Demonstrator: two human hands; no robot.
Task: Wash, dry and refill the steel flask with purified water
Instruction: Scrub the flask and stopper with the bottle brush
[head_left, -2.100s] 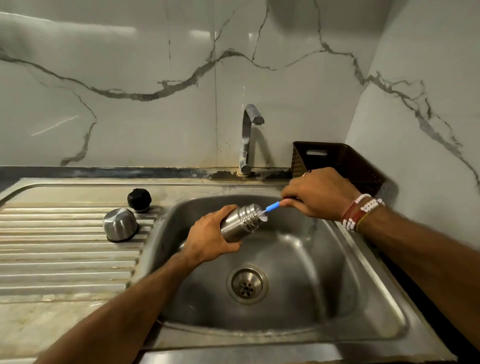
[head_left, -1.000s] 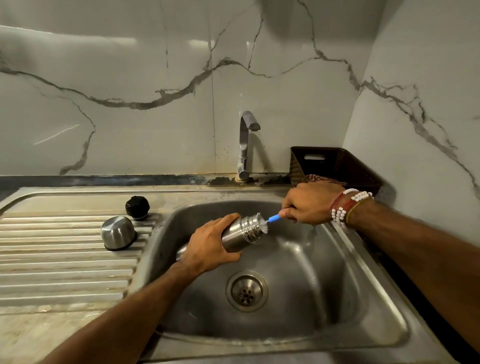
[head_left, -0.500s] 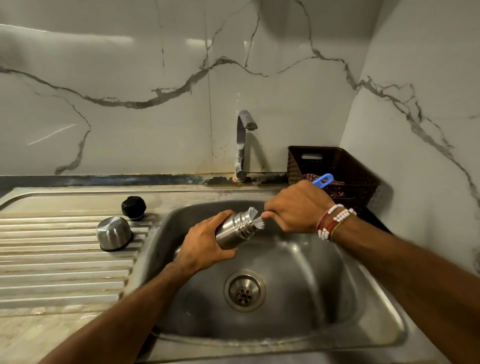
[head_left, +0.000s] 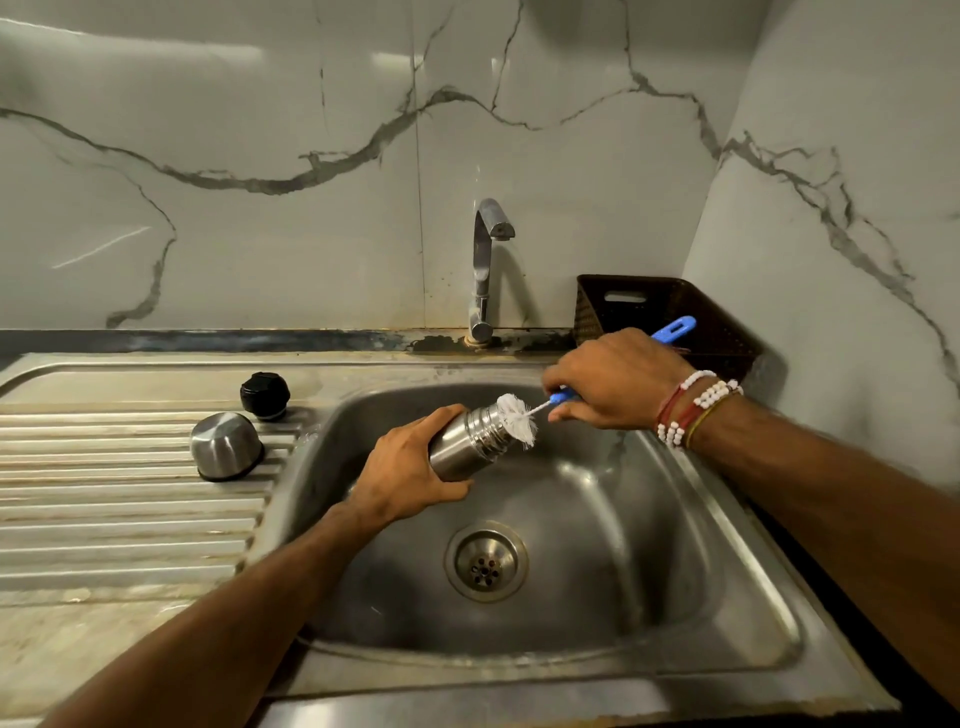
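Note:
My left hand (head_left: 410, 470) grips the steel flask (head_left: 470, 439), held tilted over the sink basin (head_left: 649, 519) with its mouth pointing right. My right hand (head_left: 613, 382) holds a bottle brush (head_left: 558, 397) by its blue handle. The white bristles sit at the flask's mouth, mostly outside it. The flask's steel cup lid (head_left: 226, 446) stands upside down on the drainboard, and the black stopper (head_left: 265, 395) stands just behind it.
The tap (head_left: 485, 270) stands behind the basin, with no water running. A dark woven basket (head_left: 670, 306) sits in the back right corner against the marble wall. The ribbed drainboard (head_left: 104, 499) stretches left. The drain (head_left: 485, 562) lies below the flask.
The brush was deep inside the flask a second ago; my right hand has drawn it back, so the white bristles now show at the mouth.

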